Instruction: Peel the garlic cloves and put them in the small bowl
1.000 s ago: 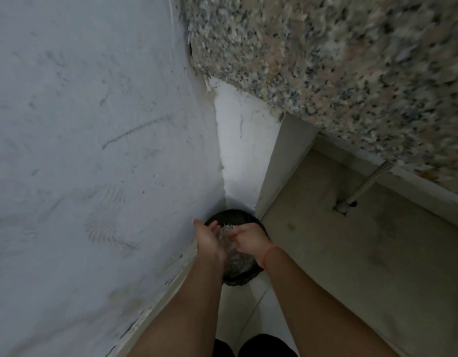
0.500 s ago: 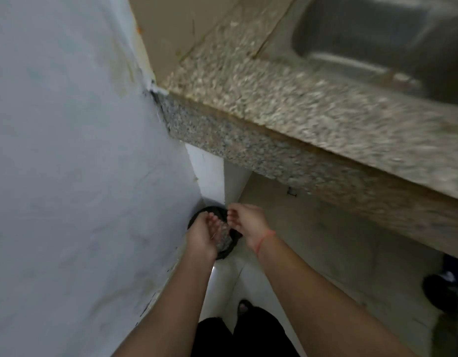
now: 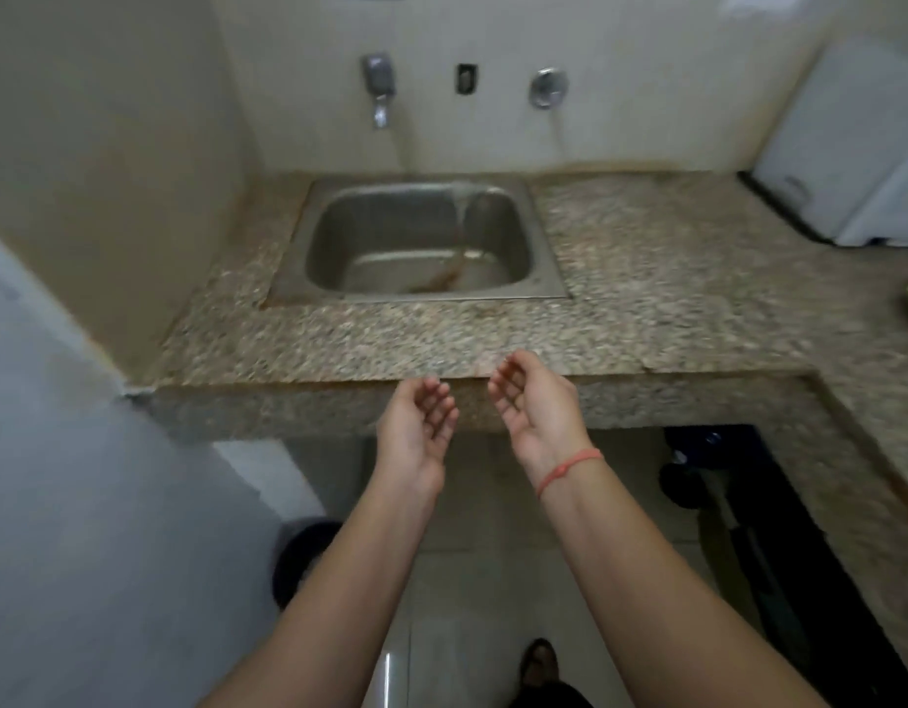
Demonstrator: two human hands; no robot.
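Observation:
Both my hands are raised in front of the granite counter's front edge (image 3: 298,396), palms turned toward each other and upward. My left hand (image 3: 416,426) has loosely bent fingers and holds nothing. My right hand (image 3: 536,403), with a red string on its wrist, is cupped loosely and also holds nothing. No garlic cloves and no small bowl show in this view. A black bin (image 3: 301,559) stands on the floor below my left forearm.
A steel sink (image 3: 421,242) is set in the counter, with water running from the wall tap (image 3: 380,92). A white appliance (image 3: 850,145) sits at the counter's far right. A grey wall (image 3: 84,503) is close on my left. Dark objects (image 3: 697,462) lie under the counter.
My hands have lifted from over the black bin on the floor up to counter height. My view has swung up from the floor to the sink and counter.

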